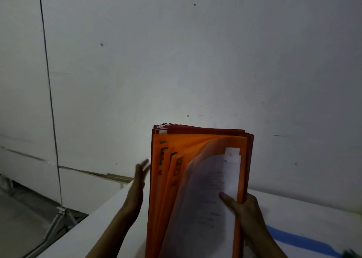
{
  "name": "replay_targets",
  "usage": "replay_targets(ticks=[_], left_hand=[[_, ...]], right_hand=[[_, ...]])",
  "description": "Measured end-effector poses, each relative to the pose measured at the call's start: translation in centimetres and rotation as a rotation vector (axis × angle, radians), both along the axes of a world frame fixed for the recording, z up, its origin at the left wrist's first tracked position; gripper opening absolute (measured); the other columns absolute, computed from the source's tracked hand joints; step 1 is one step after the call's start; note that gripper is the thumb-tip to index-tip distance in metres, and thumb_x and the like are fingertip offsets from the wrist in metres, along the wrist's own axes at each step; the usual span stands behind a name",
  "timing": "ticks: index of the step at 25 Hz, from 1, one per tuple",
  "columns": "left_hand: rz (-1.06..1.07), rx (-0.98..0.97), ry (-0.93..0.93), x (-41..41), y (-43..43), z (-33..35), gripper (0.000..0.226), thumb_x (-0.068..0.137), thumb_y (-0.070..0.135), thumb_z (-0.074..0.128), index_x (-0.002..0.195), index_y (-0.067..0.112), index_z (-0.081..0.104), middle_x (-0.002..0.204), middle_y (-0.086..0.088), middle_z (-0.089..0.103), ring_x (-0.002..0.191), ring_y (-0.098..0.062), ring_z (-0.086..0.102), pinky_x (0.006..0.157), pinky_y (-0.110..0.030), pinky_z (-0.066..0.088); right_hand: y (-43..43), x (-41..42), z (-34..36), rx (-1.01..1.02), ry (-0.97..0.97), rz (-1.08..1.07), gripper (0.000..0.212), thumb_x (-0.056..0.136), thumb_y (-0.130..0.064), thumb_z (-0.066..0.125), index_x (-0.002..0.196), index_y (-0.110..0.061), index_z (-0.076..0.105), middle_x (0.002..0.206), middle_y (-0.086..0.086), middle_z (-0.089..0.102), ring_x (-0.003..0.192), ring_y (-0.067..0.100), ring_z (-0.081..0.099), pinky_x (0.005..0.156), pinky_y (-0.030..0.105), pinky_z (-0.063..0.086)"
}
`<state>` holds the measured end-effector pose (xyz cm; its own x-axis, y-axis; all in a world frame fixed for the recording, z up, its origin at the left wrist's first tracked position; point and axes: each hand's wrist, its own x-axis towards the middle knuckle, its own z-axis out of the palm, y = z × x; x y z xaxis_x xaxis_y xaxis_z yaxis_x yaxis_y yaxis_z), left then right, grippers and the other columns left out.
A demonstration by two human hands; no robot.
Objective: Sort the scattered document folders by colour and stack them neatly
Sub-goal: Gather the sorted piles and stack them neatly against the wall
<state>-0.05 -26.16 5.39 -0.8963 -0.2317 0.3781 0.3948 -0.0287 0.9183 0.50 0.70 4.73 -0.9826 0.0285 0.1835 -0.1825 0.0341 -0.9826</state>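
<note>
Orange folders (195, 146) upright, long axis vertical, right hand (242, 208) gripping their edge, left hand (139, 181) flat, empty, beside them

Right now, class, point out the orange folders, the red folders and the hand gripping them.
orange folders (195, 140), head view, top of the front cover.
red folders (205, 130), head view, top edge behind the orange.
right hand (243, 207), head view, back of the hand.

My feed is dim and greyish. The wall (195, 62) is brightest just above the folders (195, 140) and darkens toward the corners. The left hand (139, 176) smears with motion blur at its fingertips. Print on the papers (211, 179) is soft and unreadable. The seam (49, 91) bows near the left edge.
</note>
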Motion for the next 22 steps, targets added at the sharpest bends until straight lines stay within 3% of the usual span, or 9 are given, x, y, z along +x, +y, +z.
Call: replay_targets(ticks=[2,4,6,8,12,14,17,20,22], left_hand=[[-0.106,0.081,-0.116,0.2,0.2,-1.3,0.046,0.091,0.068,0.039,0.105,0.041,0.073,0.111,-0.008,0.072,0.099,-0.015,0.071,0.086,-0.037,0.058],[-0.158,0.187,-0.173,0.2,0.1,-2.2,0.038,0.099,0.052,0.038,0.102,0.031,0.07,0.095,-0.007,0.076,0.079,-0.012,0.074,0.064,-0.026,0.059],[-0.27,0.304,-0.293,-0.2,-0.8,-3.4,0.063,0.092,0.064,0.031,0.123,0.018,0.061,0.108,-0.014,0.074,0.096,-0.027,0.072,0.08,-0.042,0.058],[-0.324,0.372,-0.411,-1.2,-2.2,-5.1,0.1,0.071,0.085,0.044,0.136,0.009,0.055,0.128,-0.026,0.061,0.111,-0.044,0.062,0.097,-0.055,0.049],[-0.213,0.226,-0.547,-6.5,-2.2,-6.0,0.14,0.042,0.101,0.051,0.141,0.003,0.049,0.14,-0.027,0.051,0.127,-0.042,0.051,0.113,-0.056,0.033],[-0.218,0.143,-0.492,-7.9,-2.3,-7.3,0.128,0.047,0.092,0.062,0.145,0.012,0.044,0.137,-0.019,0.057,0.126,-0.037,0.055,0.112,-0.055,0.035],[-0.132,0.222,-0.631,-9.5,-2.2,-10.0,0.071,0.077,0.059,0.07,0.131,0.016,0.051,0.112,-0.011,0.071,0.098,-0.028,0.071,0.09,-0.047,0.056],[-0.011,0.202,-0.676,-10.2,-2.6,-12.1,0.103,0.057,0.067,0.073,0.137,0.01,0.04,0.116,-0.014,0.067,0.095,-0.031,0.071,0.084,-0.049,0.059],[0.035,0.218,-0.661,-10.9,-2.2,-12.2,0.105,0.052,0.064,0.072,0.137,0.014,0.034,0.12,-0.013,0.063,0.099,-0.032,0.069,0.087,-0.051,0.057]], right_hand=[[-0.4,-1.2,0.8,0.016,0.008,0.043,0.026,0.084,-0.018,0.073,0.108,-0.009,0.068,0.088,0.005,0.077,0.081,0.023,0.074,0.076,0.038,0.059],[-0.8,-3.0,2.7,0.023,-0.001,0.135,0.027,0.084,-0.014,0.073,0.111,-0.01,0.068,0.094,0.005,0.077,0.085,0.024,0.074,0.08,0.044,0.06],[-1.2,-6.5,4.2,0.09,-0.068,0.157,0.039,0.081,-0.01,0.076,0.118,-0.006,0.066,0.103,0.011,0.075,0.089,0.03,0.074,0.084,0.048,0.058],[-1.9,-10.3,4.6,0.257,-0.163,0.128,0.046,0.078,-0.009,0.079,0.122,-0.004,0.064,0.11,0.013,0.072,0.092,0.032,0.072,0.087,0.05,0.057],[-4.5,-16.4,0.9,0.618,-0.334,0.176,0.051,0.083,-0.012,0.076,0.129,-0.004,0.056,0.125,0.014,0.065,0.106,0.033,0.065,0.092,0.044,0.054],[-6.1,-18.6,-1.5,0.71,-0.323,0.237,0.049,0.086,-0.011,0.072,0.131,-0.006,0.055,0.129,0.01,0.062,0.11,0.03,0.064,0.084,0.034,0.054],[-7.6,-20.7,-5.0,0.835,-0.278,0.26,0.042,0.085,-0.009,0.071,0.125,-0.008,0.059,0.122,0.009,0.065,0.095,0.021,0.064,0.072,0.021,0.049],[-8.0,-22.2,-7.3,0.882,-0.306,0.279,0.036,0.084,-0.011,0.072,0.116,-0.011,0.058,0.109,0.004,0.064,0.084,0.015,0.061,0.067,0.019,0.048],[-8.5,-23.6,-7.6,0.916,-0.301,0.328,0.041,0.083,-0.011,0.071,0.122,-0.011,0.057,0.117,0.007,0.064,0.092,0.019,0.062,0.076,0.024,0.051]])
